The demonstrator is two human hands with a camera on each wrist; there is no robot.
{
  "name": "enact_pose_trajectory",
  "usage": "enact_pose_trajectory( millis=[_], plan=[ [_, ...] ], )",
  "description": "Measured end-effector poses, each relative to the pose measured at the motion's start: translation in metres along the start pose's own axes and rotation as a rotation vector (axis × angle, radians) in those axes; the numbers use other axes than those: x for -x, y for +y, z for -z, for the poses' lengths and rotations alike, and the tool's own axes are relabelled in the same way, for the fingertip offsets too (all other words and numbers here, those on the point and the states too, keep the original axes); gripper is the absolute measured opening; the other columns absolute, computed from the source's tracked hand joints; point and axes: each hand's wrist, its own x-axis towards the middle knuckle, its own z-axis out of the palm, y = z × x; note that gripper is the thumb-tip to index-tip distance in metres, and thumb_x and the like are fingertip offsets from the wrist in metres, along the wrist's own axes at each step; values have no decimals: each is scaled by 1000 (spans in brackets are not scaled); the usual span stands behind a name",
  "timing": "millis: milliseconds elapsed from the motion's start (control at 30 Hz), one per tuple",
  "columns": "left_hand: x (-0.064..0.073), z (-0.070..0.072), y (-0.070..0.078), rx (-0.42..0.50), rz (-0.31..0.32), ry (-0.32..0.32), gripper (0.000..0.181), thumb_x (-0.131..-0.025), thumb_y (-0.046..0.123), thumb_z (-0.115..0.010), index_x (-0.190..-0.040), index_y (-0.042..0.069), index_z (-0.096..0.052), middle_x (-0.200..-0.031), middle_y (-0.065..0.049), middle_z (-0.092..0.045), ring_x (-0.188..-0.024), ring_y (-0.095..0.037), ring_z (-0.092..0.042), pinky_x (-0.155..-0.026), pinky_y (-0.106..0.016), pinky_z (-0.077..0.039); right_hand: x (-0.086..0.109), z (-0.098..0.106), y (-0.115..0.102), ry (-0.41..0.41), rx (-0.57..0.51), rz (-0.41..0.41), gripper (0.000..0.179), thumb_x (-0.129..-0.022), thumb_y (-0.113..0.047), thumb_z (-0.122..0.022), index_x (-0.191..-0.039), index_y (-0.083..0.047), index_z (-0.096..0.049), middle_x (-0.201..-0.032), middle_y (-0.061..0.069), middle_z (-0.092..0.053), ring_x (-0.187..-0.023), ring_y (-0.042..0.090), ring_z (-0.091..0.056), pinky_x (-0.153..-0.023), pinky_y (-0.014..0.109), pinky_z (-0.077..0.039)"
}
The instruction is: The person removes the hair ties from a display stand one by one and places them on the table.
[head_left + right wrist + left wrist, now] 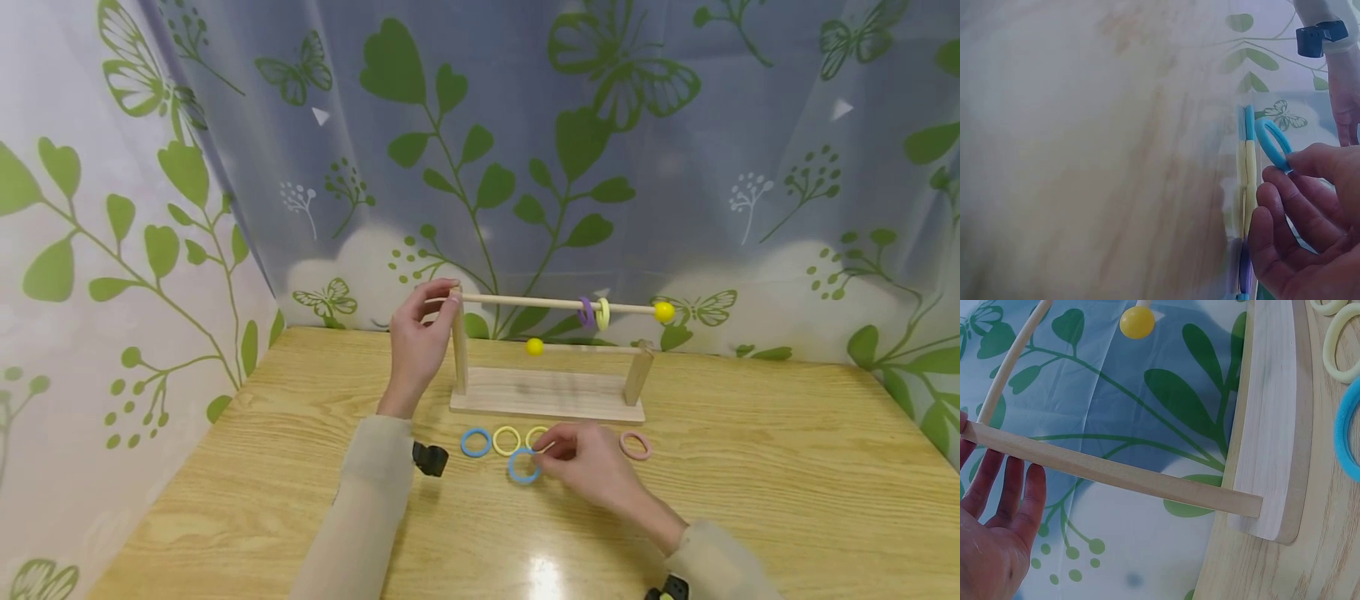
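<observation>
A wooden stand has a long upper rod [525, 301] reaching right from its taller left post [460, 350]. My left hand [422, 333] grips the top of that post; in the left wrist view its fingers [1007, 494] lie along the wood. A purple ring [587, 312] and a pale yellow ring [603, 314] hang on the upper rod. Between thumb and index finger, my right hand [592, 462] pinches a blue ring [1272, 144], in front of the stand. Close by lie another blue ring [476, 443] and two yellow rings [506, 442], one partly covered by the right hand.
Yellow balls cap the upper rod [664, 312] and the shorter lower rod [535, 347], which points left from the right post [638, 375]. Right of my right hand lies a pink ring [636, 446]. A patterned curtain [480, 167] stands behind the wooden table [750, 467].
</observation>
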Motion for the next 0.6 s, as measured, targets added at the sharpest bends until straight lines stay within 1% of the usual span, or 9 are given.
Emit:
enact_pose_trajectory(
  millis=[267,533,600],
  plan=[
    [0,0,-1,-4,5,-4,20,-100,18,-67,-117,9,-74,-113,-14,-72,-100,-26,-69,-71,-18,-56,-3,-6,-2,-39,-7,15,5,-88,-15,-77,-93,-13,-78,-81,-2,-77,-73,6,-69,-63,21,-52],
    [0,0,-2,5,8,-3,21,-100,21,-68,-117,11,-74,-113,-12,-72,-97,-21,-68,-71,-17,-55,-5,-12,-3,-46,-8,29,4,-86,-12,-77,-90,-13,-78,-80,-1,-77,-72,4,-69,-61,20,-52],
    [0,0,-2,4,14,0,21,-100,20,-68,-117,10,-74,-113,-13,-72,-98,-21,-67,-71,-17,-55,-6,-13,-3,-44,-4,36,4,-85,-11,-77,-89,-13,-78,-80,-1,-77,-71,3,-69,-60,20,-52]
  ],
)
